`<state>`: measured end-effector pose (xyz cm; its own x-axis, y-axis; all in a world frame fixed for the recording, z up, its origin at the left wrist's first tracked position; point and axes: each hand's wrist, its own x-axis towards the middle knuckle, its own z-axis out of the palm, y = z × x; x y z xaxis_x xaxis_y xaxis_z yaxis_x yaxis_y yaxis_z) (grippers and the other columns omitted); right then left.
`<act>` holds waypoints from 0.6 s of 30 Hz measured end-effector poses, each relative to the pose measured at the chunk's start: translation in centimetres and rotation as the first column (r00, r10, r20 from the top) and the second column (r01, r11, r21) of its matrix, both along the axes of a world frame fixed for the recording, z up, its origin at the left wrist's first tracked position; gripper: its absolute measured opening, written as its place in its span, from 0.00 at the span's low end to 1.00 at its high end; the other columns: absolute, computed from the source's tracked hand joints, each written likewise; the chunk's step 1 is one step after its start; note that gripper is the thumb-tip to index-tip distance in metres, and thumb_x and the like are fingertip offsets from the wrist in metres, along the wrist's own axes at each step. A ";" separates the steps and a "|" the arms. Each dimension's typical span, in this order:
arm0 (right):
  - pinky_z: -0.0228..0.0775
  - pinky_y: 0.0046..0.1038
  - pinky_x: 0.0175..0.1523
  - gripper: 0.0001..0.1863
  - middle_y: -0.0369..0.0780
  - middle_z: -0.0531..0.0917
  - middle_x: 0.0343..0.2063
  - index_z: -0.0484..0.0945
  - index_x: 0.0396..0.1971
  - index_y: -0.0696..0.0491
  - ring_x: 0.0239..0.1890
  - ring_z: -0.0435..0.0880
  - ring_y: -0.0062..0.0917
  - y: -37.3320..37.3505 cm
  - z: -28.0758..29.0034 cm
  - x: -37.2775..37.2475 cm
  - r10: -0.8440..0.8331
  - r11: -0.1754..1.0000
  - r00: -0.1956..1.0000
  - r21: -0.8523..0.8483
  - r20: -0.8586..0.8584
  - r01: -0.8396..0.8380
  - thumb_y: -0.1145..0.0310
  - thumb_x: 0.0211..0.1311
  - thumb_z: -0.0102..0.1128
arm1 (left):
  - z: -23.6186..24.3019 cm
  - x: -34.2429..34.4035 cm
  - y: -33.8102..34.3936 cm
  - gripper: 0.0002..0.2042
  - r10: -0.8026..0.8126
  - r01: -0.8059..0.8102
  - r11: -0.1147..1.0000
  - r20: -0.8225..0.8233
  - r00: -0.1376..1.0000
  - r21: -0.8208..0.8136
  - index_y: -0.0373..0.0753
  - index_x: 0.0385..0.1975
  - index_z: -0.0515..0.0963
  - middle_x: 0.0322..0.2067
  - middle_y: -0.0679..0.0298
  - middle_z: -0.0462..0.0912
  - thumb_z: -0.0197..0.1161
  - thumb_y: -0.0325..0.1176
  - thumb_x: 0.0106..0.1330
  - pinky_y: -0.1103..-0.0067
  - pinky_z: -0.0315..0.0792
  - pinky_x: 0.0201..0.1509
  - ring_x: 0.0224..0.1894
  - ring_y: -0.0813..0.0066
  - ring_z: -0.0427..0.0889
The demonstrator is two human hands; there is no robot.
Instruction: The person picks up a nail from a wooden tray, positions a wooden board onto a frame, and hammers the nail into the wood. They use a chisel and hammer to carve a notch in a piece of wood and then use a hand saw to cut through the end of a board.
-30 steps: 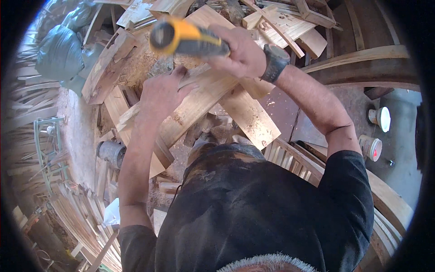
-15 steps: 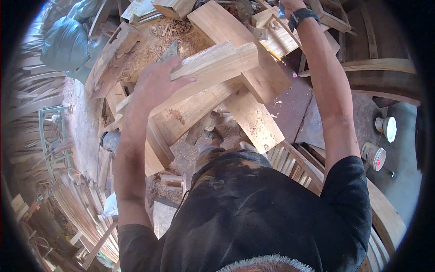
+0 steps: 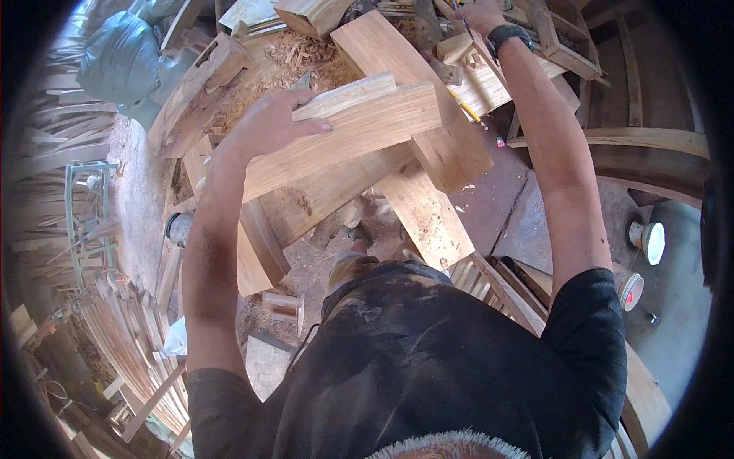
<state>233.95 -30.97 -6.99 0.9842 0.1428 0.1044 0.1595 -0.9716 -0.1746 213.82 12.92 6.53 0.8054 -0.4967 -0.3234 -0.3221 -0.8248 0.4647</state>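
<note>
One hand, my left, clasps the wood block across boards; its right end unheld, a knock could pivot it. Far right, my right hand's grip I cannot tell.

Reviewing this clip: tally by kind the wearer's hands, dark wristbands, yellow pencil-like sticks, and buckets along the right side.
Hands: 2
Dark wristband: 1
Yellow pencil-like stick: 1
Buckets: 2
Total: 6

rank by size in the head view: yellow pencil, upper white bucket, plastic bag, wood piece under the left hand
1. Wood piece under the left hand
2. Plastic bag
3. Upper white bucket
4. Yellow pencil
</note>
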 end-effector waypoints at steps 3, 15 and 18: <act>0.75 0.40 0.38 0.21 0.40 0.87 0.29 0.86 0.42 0.50 0.29 0.84 0.34 -5.2 -2.8 -0.2 0.543 0.806 0.702 -0.521 0.461 -0.282 0.47 0.68 0.62 | -0.2 1.5 -2.1 0.36 -0.073 0.072 0.996 -0.039 0.997 -0.046 0.29 0.55 0.81 0.48 0.43 0.86 0.75 0.56 0.57 0.63 0.76 0.58 0.51 0.48 0.86; 0.79 0.34 0.45 0.28 0.45 0.88 0.41 0.80 0.55 0.59 0.42 0.87 0.30 -2.0 0.6 -4.1 0.103 0.595 0.989 0.790 0.106 -0.146 0.53 0.64 0.70 | 0.7 0.6 -2.0 0.33 -0.037 0.036 0.999 -0.032 0.999 -0.040 0.30 0.51 0.83 0.44 0.45 0.87 0.75 0.54 0.56 0.62 0.77 0.55 0.48 0.47 0.86; 0.80 0.28 0.50 0.28 0.47 0.87 0.49 0.78 0.59 0.55 0.50 0.87 0.32 5.0 7.8 -8.1 -0.156 0.717 0.970 0.654 -0.188 0.242 0.57 0.64 0.71 | 0.8 -1.4 0.8 0.33 0.073 -0.074 0.997 0.043 0.996 0.033 0.30 0.51 0.83 0.45 0.45 0.87 0.74 0.56 0.56 0.62 0.76 0.56 0.49 0.47 0.86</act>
